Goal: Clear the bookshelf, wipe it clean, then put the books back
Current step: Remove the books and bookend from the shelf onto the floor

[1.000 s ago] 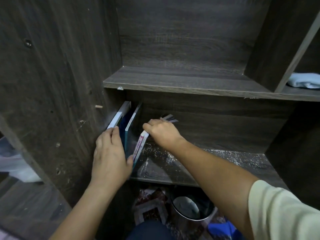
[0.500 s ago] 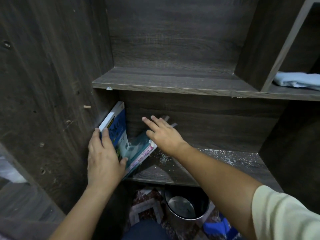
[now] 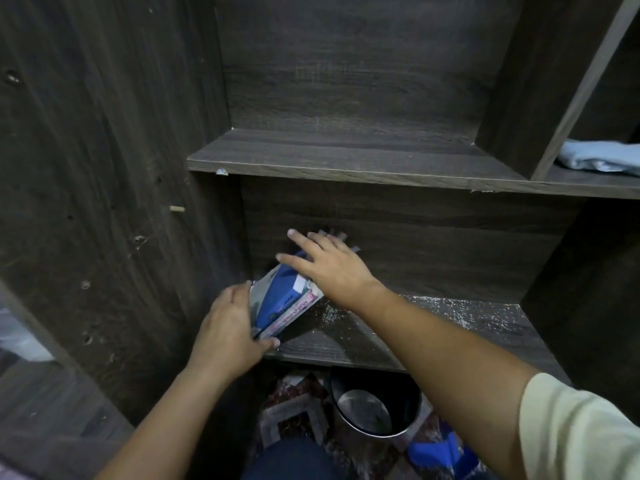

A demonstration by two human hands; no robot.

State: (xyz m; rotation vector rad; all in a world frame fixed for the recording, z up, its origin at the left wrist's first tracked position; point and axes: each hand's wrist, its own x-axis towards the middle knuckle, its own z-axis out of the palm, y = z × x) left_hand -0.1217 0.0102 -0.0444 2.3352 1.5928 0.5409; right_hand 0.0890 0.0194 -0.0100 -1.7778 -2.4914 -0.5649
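A small stack of books (image 3: pixel 284 301), blue cover on top and a pink spine below, lies tilted at the left end of the lower shelf (image 3: pixel 433 337) of the dark wooden bookshelf. My left hand (image 3: pixel 228 332) grips the stack at its near left corner, thumb under the front edge. My right hand (image 3: pixel 329 263) lies over the far end of the books with fingers spread and straight. Something pale pokes out behind its fingers; I cannot tell what. White dust speckles the lower shelf. The upper shelf (image 3: pixel 346 161) holds nothing.
A light blue cloth (image 3: pixel 599 157) lies in the compartment at the upper right. Below the lower shelf stand a black bin with a metal bowl (image 3: pixel 374 408) and a blue item (image 3: pixel 440 448) on patterned flooring. The cabinet's side panel (image 3: pixel 104 202) rises on the left.
The books went from upright against the left wall to a tilted stack lying down. My left hand moved from their front edge to the stack's corner; my right hand spread over them.
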